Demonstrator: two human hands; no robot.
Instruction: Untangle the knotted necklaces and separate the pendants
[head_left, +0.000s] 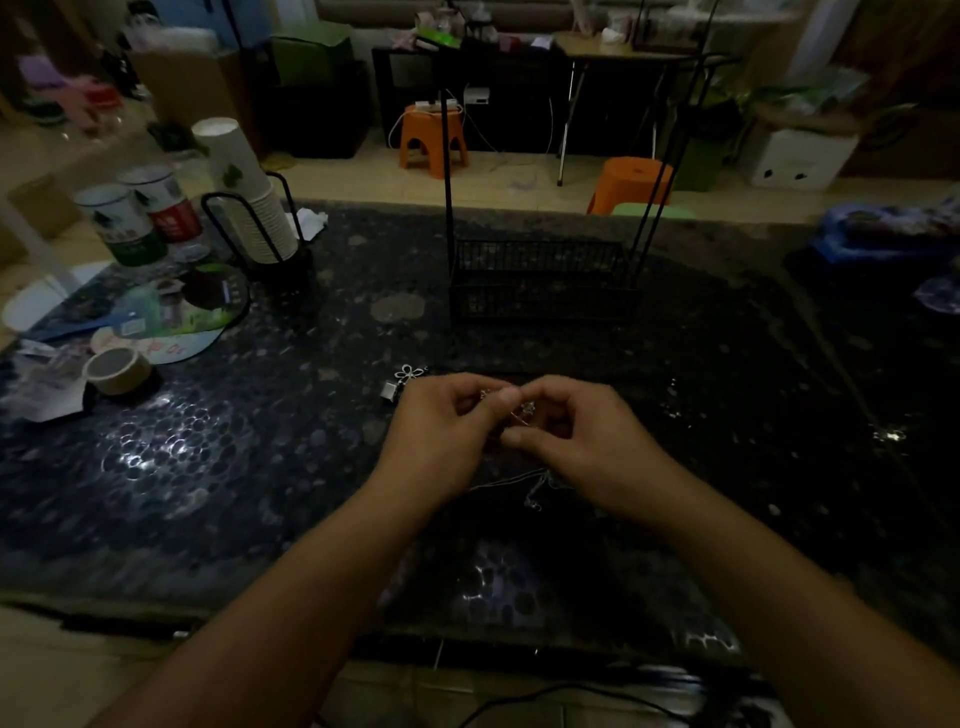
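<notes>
I see a dark pebble-patterned glossy table (218, 457) carrying a black wire-mesh basket stand (540, 280) at its far middle. Nearer me, my left hand (441, 441) and right hand (576, 441) meet fingertip to fingertip, both pinching the thin silver tangled necklace chains (524, 410); loose strands trail onto the table below. A silver flower-shaped pendant (410, 372) lies just beyond my left hand.

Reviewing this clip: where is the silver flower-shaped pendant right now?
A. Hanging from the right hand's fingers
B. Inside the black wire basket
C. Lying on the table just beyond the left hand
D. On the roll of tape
C: the flower pendant lies on the dark table just past the left hand, apart from the knot both hands pinch.
</notes>
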